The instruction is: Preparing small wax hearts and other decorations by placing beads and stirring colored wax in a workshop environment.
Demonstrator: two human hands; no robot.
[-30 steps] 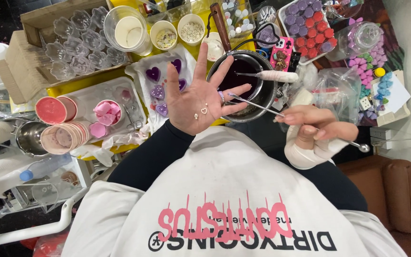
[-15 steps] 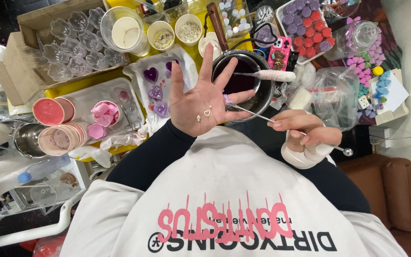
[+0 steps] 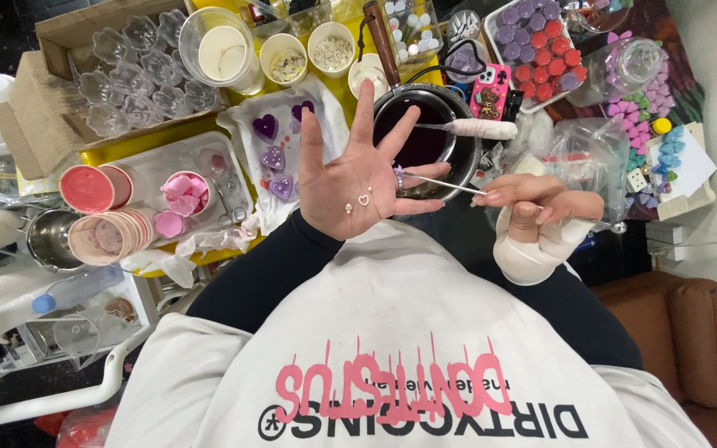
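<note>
A person is looking down at a crowded craft table. Their left hand (image 3: 358, 178) is held flat and fully open, palm up, fingers spread wide, gripping nothing; two tiny pale charms (image 3: 357, 203) are resting loose in the middle of the palm, one heart-shaped and one round, just beside each other. Their right hand (image 3: 541, 207), with a white wrap around the wrist and palm, is pinching a thin metal pick (image 3: 441, 182) between thumb and fingertips, the other fingers loosely curled. The pick's long axis is running nearly level across the picture, tilted slightly, with its free tip pointing toward the left hand and reaching about to the fingers there. Beyond the hands sits a dark pot (image 3: 425, 137) of deep purple liquid, with a white-handled tool (image 3: 475, 127) lying across its rim; purple heart shapes (image 3: 274, 158) are lying on a white cloth to the left. Judging from this, the charms could easily roll off if the palm tilts, and drop into the clutter or the pot; a careless push of the pick could also flick one away or prick the skin.
</note>
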